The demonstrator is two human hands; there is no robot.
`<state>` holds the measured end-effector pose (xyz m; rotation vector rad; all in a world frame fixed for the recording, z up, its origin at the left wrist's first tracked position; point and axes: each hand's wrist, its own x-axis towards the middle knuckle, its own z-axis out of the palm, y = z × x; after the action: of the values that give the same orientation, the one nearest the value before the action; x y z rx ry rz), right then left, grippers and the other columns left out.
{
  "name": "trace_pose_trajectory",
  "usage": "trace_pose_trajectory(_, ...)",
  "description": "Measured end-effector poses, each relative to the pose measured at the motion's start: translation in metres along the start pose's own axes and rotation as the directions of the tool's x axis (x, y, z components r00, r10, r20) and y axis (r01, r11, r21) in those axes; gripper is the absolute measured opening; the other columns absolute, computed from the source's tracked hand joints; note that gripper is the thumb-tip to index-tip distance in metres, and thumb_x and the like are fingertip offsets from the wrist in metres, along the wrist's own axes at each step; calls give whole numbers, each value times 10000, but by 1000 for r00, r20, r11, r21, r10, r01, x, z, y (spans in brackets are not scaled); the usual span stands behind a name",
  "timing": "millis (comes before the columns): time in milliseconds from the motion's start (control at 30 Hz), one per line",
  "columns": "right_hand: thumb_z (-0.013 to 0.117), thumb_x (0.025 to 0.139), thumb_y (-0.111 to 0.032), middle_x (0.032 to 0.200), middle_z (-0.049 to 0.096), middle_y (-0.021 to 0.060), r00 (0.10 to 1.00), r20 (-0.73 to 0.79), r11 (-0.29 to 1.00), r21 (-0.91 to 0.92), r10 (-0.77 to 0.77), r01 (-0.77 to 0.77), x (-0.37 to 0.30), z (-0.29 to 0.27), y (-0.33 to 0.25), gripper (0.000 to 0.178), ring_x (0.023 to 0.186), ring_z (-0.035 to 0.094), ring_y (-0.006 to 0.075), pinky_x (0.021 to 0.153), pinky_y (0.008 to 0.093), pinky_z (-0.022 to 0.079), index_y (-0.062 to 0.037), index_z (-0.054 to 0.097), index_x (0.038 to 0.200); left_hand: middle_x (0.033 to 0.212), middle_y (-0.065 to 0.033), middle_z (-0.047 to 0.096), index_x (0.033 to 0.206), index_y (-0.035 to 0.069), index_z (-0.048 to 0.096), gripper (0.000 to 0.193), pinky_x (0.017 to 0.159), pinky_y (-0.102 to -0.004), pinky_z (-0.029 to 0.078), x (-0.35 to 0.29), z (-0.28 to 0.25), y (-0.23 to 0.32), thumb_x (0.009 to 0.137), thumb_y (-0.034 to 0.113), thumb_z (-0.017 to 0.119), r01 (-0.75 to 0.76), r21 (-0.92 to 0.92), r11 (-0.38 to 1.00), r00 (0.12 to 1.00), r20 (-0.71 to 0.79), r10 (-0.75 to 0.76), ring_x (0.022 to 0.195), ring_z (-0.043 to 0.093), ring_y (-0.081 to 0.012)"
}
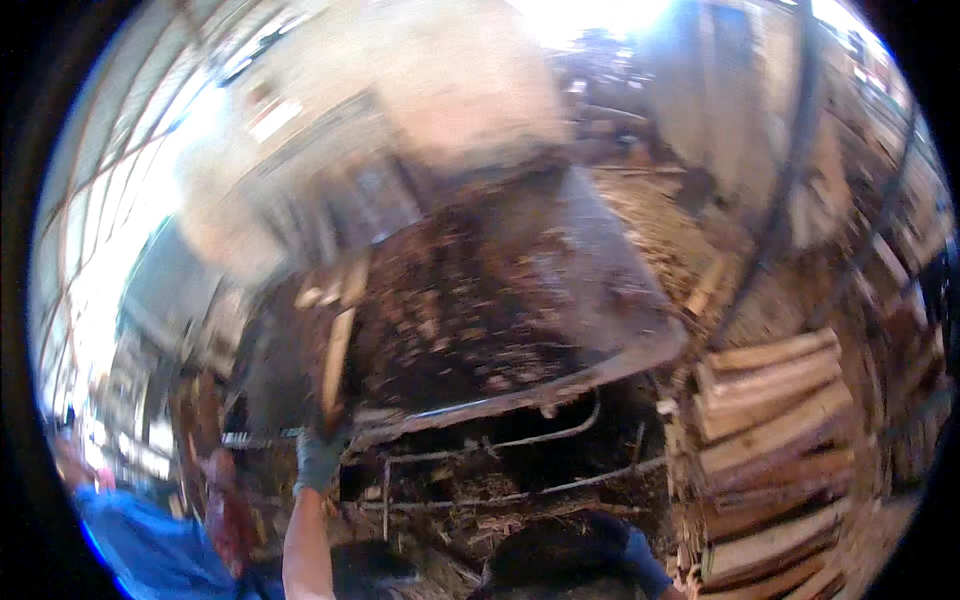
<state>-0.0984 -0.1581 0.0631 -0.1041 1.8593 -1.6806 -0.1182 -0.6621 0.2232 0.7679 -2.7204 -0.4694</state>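
Note:
My left hand (318, 460), in a grey-green glove, reaches forward from the lower edge to the near left of a dark metal table. Its fingers look closed round the dark lower end of a long wooden slat (340, 350), which points away over the table; motion blurs the grip. Low on the right, my right hand (645, 562) shows as a blue-grey glove beside a dark rounded shape (550, 560) that I cannot name. Its fingers are blurred and partly hidden.
The worn metal table (625, 290) is strewn with wood chips, with a bent metal frame (490, 500) below its near edge. Stacked wooden slats (775, 420) stand at right. Dark cables (790, 180) hang there. Someone in blue clothing (150, 545) is at lower left.

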Motion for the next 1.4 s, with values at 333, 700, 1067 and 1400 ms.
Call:
trace_pose_trajectory(333, 594, 823, -232, 1156, 566, 136, 907, 377, 956, -142, -188, 257, 53, 117, -153, 429, 1034, 549, 202, 889, 328, 420, -34, 516, 1196, 1165, -178, 542, 1277, 26, 417, 690, 843, -375, 467, -127, -19, -12, 671, 177, 710, -259, -109, 960, 963, -101, 249, 1021, 557, -329)
trace_pose_trajectory(700, 591, 829, -223, 1120, 582, 135, 874, 358, 868, -252, -328, 429, 67, 177, -195, 419, 981, 563, 203, 863, 308, 443, -14, 516, 1185, 1216, -259, 472, 1275, 6, 407, 649, 920, -375, 393, 167, -100, -82, 778, 357, 632, -49, -24, 999, 925, -378, 36, 1147, 444, -365)
trace_pose_trajectory(1067, 621, 801, -109, 1094, 564, 144, 988, -19, 982, -109, -156, 153, 5, 155, -85, 369, 968, 538, 234, 849, 331, 424, -6, 529, 1143, 1137, -98, 575, 1232, 47, 463, 586, 913, -347, 403, 330, 36, -128, 797, 403, 629, -220, -145, 965, 957, 158, 242, 1026, 534, -250)
trace_pose_trajectory(1400, 560, 837, -146, 1087, 594, 83, 967, 247, 983, -185, 58, -12, 73, 176, -149, 356, 948, 557, 147, 817, 293, 449, -38, 533, 1175, 876, -193, 638, 927, -6, 619, 530, 721, -386, 458, 194, -31, -60, 749, 494, 612, -135, -357, 924, 986, 42, 160, 815, 613, -323)
